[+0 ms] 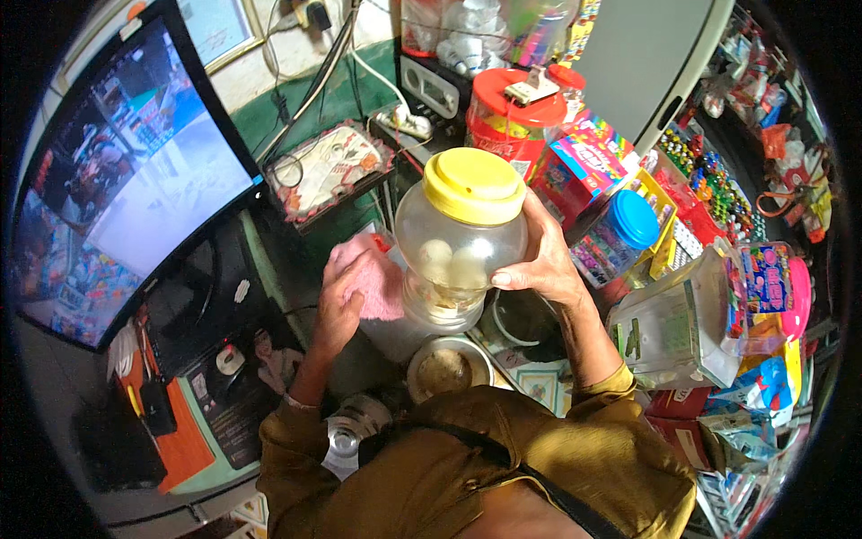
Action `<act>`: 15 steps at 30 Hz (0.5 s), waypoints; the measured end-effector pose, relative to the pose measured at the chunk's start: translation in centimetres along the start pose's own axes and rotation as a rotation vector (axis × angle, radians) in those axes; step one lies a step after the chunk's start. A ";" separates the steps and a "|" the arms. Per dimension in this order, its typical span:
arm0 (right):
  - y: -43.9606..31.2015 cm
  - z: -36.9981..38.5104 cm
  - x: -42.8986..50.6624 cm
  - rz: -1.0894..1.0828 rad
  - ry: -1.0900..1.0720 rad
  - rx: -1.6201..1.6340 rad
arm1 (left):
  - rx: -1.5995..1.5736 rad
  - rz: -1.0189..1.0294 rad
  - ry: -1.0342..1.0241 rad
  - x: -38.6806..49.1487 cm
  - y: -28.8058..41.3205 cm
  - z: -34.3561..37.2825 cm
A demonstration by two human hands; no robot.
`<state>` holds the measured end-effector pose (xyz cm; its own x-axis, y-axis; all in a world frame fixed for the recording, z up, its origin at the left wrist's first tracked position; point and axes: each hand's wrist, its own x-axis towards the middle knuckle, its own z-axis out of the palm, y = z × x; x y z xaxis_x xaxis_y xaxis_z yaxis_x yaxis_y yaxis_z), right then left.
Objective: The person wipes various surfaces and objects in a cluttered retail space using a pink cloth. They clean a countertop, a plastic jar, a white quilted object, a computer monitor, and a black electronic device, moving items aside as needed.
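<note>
A clear plastic jar (431,219) with a yellow lid (475,183) is in front of me, with several pale round items (450,263) inside its lower part. My right hand (545,252) grips the jar from its right side, thumb across the front and fingers behind. On the jar's left, my left hand (345,296) is closed around a pink cloth (377,286). The cloth lies close against the jar's lower wall; whether it presses on it I cannot tell. Below the jar is a round pale container (450,369) with a brownish inside.
A monitor (141,175) fills the left. To the right are a red-lidded jar (508,114), a blue-lidded jar (614,232), a clear plastic bin (667,330) and packaged goods. A decorated tray (330,168) and cables lie by the wall. Near my left forearm is a clear jar (350,431).
</note>
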<state>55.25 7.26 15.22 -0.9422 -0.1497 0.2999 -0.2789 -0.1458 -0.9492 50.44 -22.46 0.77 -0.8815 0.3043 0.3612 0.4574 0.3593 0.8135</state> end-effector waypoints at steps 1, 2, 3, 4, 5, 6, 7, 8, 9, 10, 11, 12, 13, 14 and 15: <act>0.5 0.2 0.0 0.019 -0.020 0.030 | -0.079 -0.064 -0.014 0.0 0.1 -0.1; 0.9 0.2 -0.1 0.028 -0.045 0.059 | -0.161 -0.103 -0.020 0.1 0.2 0.0; 1.3 0.2 -0.1 0.018 -0.083 0.083 | -0.221 -0.188 -0.040 0.2 0.3 -0.1; 1.9 0.4 0.1 0.011 -0.083 0.084 | -0.259 -0.127 0.010 0.1 0.6 0.1; 2.4 0.5 0.1 0.031 -0.084 0.087 | -0.288 -0.098 0.026 0.1 0.8 0.1; 2.9 0.7 0.2 0.043 -0.090 0.095 | -0.279 -0.076 0.025 0.2 1.1 -0.1; 3.3 0.9 0.3 0.068 -0.085 0.105 | -0.268 -0.054 0.024 0.1 1.6 -0.1; 3.7 1.1 0.3 0.098 -0.094 0.141 | -0.414 -0.124 -0.024 0.0 2.0 -0.1; 4.0 1.5 0.3 0.098 -0.103 0.147 | -0.561 -0.194 -0.070 -0.1 2.5 -0.2; 4.2 1.8 0.3 0.102 -0.107 0.154 | -0.665 -0.221 -0.101 -0.4 3.2 0.0; 4.4 2.2 0.2 0.093 -0.114 0.162 | -0.791 -0.248 -0.129 -0.7 3.9 0.4; 4.5 2.5 0.1 0.071 -0.112 0.123 | -0.732 -0.315 -0.304 -0.9 4.4 0.0; 4.8 3.0 0.2 0.049 -0.112 0.098 | -0.777 -0.377 -0.359 -1.3 5.0 0.5; 4.9 3.4 0.1 0.031 -0.089 0.081 | -0.874 -0.272 -0.389 -1.6 5.5 1.1; 4.9 3.8 -0.1 0.026 -0.056 0.063 | -0.855 -0.343 -0.400 -2.1 5.9 1.3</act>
<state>54.65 2.81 10.87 -0.9364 -0.2088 0.2820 -0.2409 -0.2018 -0.9493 55.08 -19.87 4.24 -0.7735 0.6338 -0.0062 -0.1908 -0.2235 0.9558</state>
